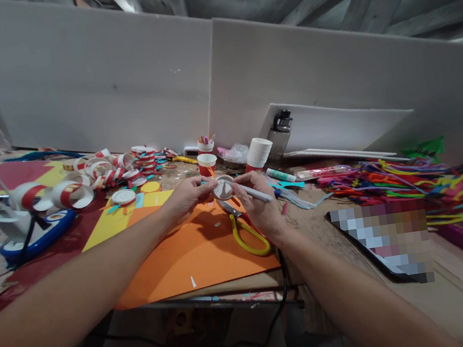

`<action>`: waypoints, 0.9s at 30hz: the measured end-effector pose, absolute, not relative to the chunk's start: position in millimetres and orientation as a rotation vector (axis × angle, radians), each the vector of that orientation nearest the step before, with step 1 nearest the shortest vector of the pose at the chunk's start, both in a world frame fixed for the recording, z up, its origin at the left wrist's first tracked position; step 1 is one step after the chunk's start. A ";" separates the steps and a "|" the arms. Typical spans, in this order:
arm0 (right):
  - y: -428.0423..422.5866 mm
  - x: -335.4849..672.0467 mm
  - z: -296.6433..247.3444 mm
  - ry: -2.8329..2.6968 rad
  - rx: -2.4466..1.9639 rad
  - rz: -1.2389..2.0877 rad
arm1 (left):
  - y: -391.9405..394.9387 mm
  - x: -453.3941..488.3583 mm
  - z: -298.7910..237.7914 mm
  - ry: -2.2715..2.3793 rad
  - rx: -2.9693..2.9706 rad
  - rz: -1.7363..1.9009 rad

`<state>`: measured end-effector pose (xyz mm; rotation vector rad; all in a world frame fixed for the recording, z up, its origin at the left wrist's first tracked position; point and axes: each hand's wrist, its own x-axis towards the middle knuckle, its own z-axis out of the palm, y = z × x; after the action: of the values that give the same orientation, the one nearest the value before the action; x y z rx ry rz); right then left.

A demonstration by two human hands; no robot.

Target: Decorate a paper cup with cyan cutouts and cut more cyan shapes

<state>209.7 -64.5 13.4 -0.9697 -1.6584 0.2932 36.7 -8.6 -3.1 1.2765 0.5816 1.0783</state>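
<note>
Between my hands is the cut-off bottom of a paper cup (pixel 222 192), round and white, with an orange strip standing up from it. My left hand (pixel 185 198) pinches its left edge. In my right hand (pixel 257 207) lies a white pen (pixel 259 194), its tip end at the cup bottom; the right fingertips also come close to the rim. Scissors with yellow handles (pixel 254 246) rest just below on an orange sheet (pixel 175 262). Another cut cup bottom (pixel 123 197) with small coloured strips sits to the left on yellow paper (pixel 104 229).
Behind stand a red-and-white paper cup (pixel 207 162) and a stack of cups (pixel 259 152). Curled cup strips (pixel 73 193) and a blue power strip (pixel 38 238) lie left. On the right are a phone (pixel 379 244), pipe cleaners (pixel 387 180), a glue stick (pixel 281 175) and a bottle (pixel 281 140).
</note>
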 end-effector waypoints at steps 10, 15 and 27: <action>-63.4 209.3 11.5 -1.652 -0.970 0.304 | -7.6 37.0 -5.8 0.552 1.299 1.081; -65.0 208.8 13.3 -1.653 -0.989 0.288 | -6.8 36.6 -6.6 0.554 1.308 1.076; -64.5 210.7 12.4 -1.666 -1.006 0.261 | -8.2 37.2 -5.8 0.586 1.302 1.083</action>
<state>210.7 -64.5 12.4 -1.0062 -1.6660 0.2605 37.2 -8.2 -5.8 1.3023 0.5855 1.0834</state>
